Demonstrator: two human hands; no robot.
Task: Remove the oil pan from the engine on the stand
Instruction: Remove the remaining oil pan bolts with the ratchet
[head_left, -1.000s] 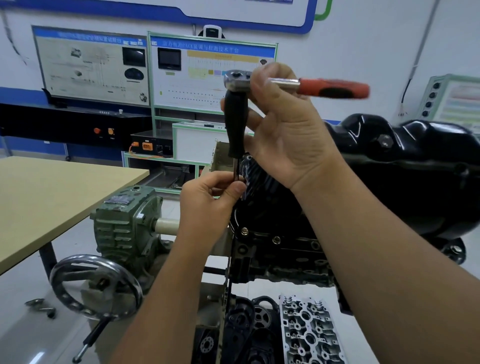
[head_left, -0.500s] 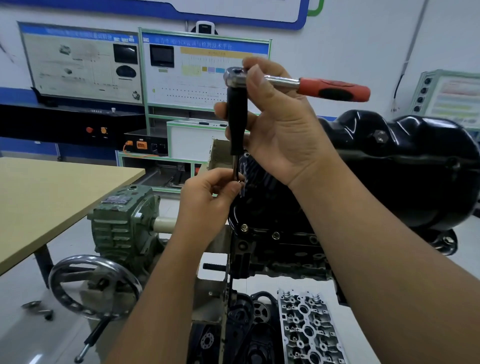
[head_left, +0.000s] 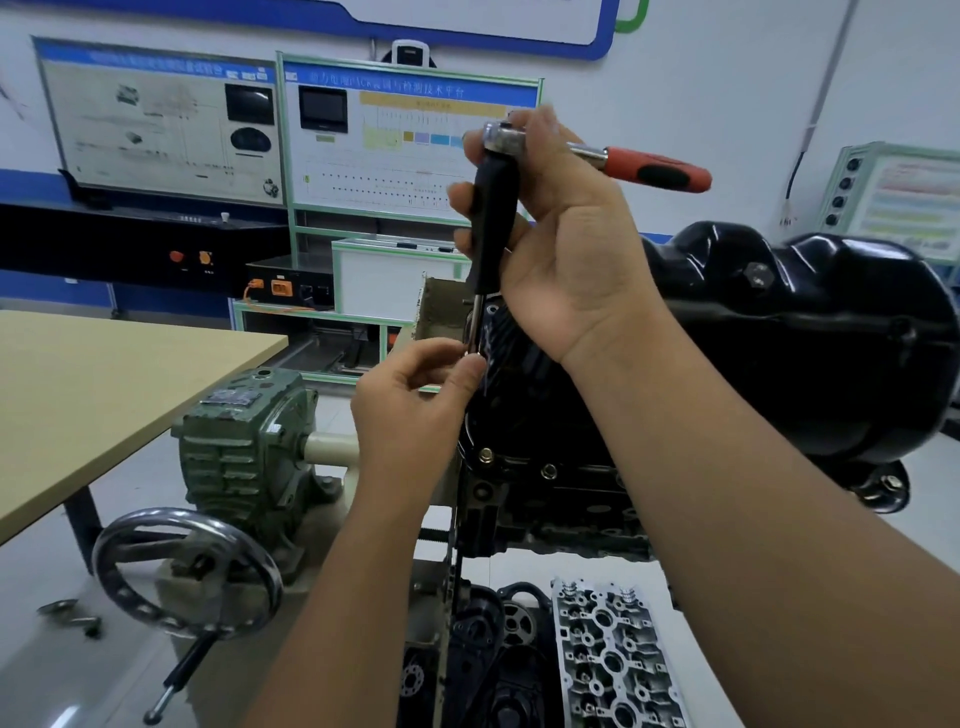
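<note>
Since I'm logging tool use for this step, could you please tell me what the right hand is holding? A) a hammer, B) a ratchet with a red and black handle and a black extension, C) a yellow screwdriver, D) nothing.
B: the right hand grips the ratchet at its head, black extension pointing down toward the left hand beside the oil pan.

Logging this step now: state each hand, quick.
Left hand: pinching the tool's lower tip.
Right hand: gripping the ratchet's black extension.
</note>
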